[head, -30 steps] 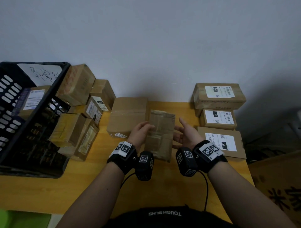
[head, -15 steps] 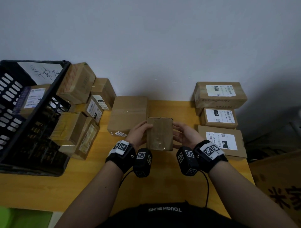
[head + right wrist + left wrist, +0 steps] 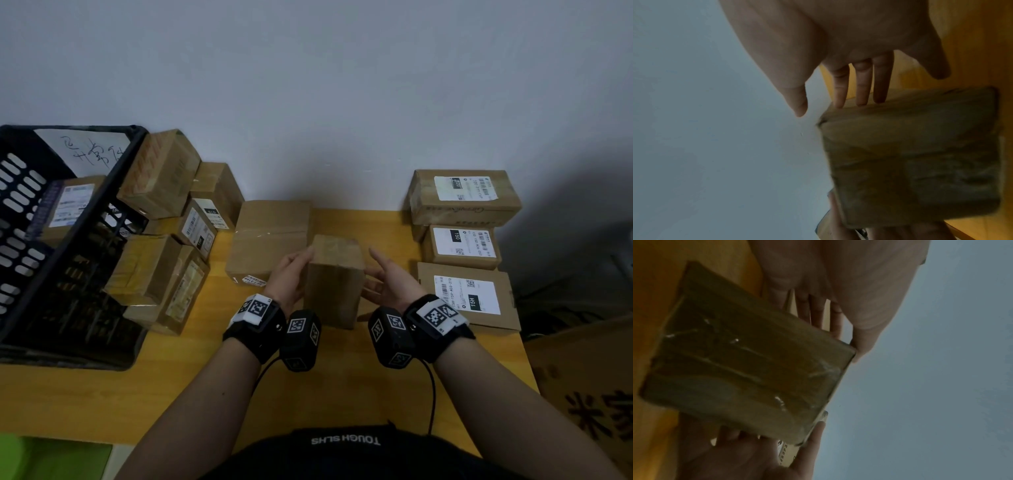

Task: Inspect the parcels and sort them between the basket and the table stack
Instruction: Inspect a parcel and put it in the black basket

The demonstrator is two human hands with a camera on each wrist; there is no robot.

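Observation:
I hold a small brown taped parcel (image 3: 335, 287) (image 3: 746, 363) (image 3: 910, 162) between both hands above the middle of the wooden table (image 3: 102, 394). My left hand (image 3: 291, 270) (image 3: 838, 318) lies against its left side with straight fingers. My right hand (image 3: 387, 277) (image 3: 838, 97) touches its right side with straight fingertips, thumb held apart. The black basket (image 3: 113, 195) stands at the left with one labelled parcel (image 3: 68, 209) inside. A stack of three labelled parcels (image 3: 462, 246) sits at the right.
A heap of several brown parcels (image 3: 161, 260) leans against the basket's right side. A larger plain box (image 3: 270, 236) lies just behind my left hand. A handwritten paper (image 3: 89, 150) hangs in the basket. The wall is close behind, and the table's edge is just right of the stack.
The parcel has been turned between my hands: its broad taped face pointed at me before, now a narrow end faces up. Both hands stayed in about the same place.

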